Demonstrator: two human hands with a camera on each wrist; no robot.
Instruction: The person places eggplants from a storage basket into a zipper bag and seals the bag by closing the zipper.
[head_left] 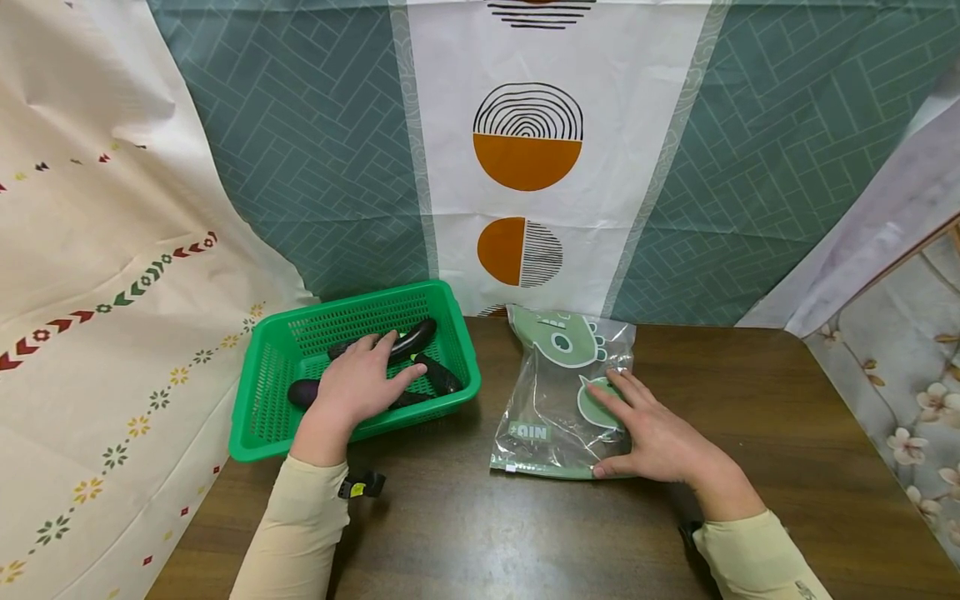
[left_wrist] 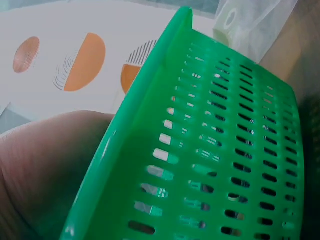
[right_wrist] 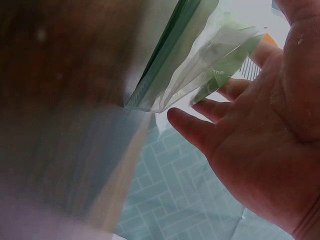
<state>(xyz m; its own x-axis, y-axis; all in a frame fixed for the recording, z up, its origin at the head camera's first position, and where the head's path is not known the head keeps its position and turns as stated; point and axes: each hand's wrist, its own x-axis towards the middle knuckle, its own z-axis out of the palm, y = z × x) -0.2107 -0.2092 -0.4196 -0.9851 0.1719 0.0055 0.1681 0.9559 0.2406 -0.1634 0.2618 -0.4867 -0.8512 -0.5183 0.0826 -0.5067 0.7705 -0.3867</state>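
My left hand [head_left: 358,385] reaches over the near side of a green plastic basket [head_left: 242,417], its fingers spread above several dark eggplants [head_left: 417,337]. Whether its fingertips touch an eggplant is hard to tell. In the left wrist view the perforated basket wall [left_wrist: 225,145] hides those fingertips. My right hand [head_left: 663,437] lies with fingers spread at the right side of a clear zip bag [head_left: 551,392] with green prints. The bag lies flat, its green zip edge toward me. In the right wrist view the fingers [right_wrist: 192,127] look loosely extended beside the bag.
The brown wooden table [head_left: 465,533] stretches in front of and right of the bag. A patterned cloth [head_left: 517,158] hangs behind it. Cream fabric [head_left: 112,333] borders the left side, and a floral panel [head_left: 915,417] borders the right.
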